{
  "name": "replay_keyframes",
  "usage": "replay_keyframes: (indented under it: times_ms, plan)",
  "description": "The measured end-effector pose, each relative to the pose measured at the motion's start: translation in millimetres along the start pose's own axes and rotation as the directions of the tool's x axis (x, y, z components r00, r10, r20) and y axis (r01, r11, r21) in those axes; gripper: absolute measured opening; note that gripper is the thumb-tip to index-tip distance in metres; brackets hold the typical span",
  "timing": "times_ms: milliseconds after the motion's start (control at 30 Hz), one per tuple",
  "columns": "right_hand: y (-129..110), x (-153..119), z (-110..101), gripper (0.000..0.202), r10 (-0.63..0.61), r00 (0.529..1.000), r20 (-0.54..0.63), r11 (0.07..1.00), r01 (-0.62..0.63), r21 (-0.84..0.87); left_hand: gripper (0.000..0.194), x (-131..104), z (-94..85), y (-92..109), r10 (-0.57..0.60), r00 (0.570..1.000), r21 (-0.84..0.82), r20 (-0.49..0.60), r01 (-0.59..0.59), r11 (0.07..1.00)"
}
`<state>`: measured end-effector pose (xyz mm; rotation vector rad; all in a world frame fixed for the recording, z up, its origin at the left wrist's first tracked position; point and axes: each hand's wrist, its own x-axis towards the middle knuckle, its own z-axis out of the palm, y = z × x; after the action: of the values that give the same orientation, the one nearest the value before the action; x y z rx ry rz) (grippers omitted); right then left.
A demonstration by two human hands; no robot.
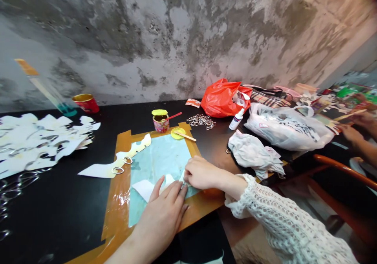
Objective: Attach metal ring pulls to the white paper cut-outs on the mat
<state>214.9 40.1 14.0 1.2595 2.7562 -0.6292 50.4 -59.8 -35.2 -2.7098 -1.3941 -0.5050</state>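
Observation:
My left hand (166, 205) lies with fingers stretched out, pressing a white paper cutout (143, 189) onto a light blue sheet (159, 154). Just to its right, my right hand (198, 172) is closed, its fingertips down at the cutout's far end; what they pinch is hidden. Brown tape (118, 201) borders the blue sheet. Across the sheet's left edge lies another white cutout (132, 152) with a notched side, and two metal rings (118, 170) rest along it. Behind the sheet stands a small open tin (161, 123) with a red stick in it.
A wooden stick (185, 136) lies on a yellow lid (176, 133). Behind are piled metal rings (202, 121), a white bottle (236, 119), a red bag (222, 99) and a crumpled cloth (253, 152). Stacked cutouts (38, 142) fill the left. Another person's hands (353, 132) work at far right.

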Motion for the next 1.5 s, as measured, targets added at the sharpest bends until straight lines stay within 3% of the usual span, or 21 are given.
replay_keyframes:
  times_ms: [133, 233, 533, 967, 1233, 1367, 1500]
  plan:
    - [8.0, -14.5, 6.4, 0.014, 0.106, 0.968, -0.226, 0.985, -0.071, 0.156, 0.034, -0.1, -3.6, -1.7, 0.006, 1.000, -0.056, -0.018, -0.007, 0.998]
    - [8.6, -24.8, 12.3, 0.006, 0.120, 0.955, -0.271, 0.977, -0.065, 0.203, 0.033, 0.4, -5.0, -3.6, 0.006, 1.000, -0.074, -0.028, -0.008, 0.997]
    - [5.9, -27.1, 33.8, 0.004, 0.086, 0.948, -0.305, 0.977, -0.019, 0.214, 0.033, -2.7, -1.7, -4.6, 0.028, 0.998, -0.016, -0.052, -0.029, 0.999]
    - [5.3, -15.5, 27.9, 0.018, -0.001, 0.968, -0.251, 1.000, 0.002, 0.003, 0.032, 1.1, -9.0, -3.3, 0.074, 0.996, 0.053, -0.045, -0.072, 0.996]
    - [4.1, -9.3, 28.8, 0.017, 0.048, 0.969, -0.242, 0.999, -0.049, 0.003, 0.032, 1.7, -8.3, -3.1, 0.074, 0.996, 0.063, -0.041, -0.072, 0.995]
    - [4.9, -9.6, 31.1, 0.008, 0.134, 0.948, -0.289, 0.989, -0.112, 0.092, 0.032, -0.4, -5.0, -3.2, 0.054, 0.997, 0.035, -0.058, -0.052, 0.998]
    - [3.9, -13.0, 38.4, 0.024, 0.239, 0.907, -0.348, 0.962, -0.172, 0.211, 0.030, -2.4, -1.5, -2.8, 0.028, 0.997, 0.004, -0.078, -0.027, 1.000]
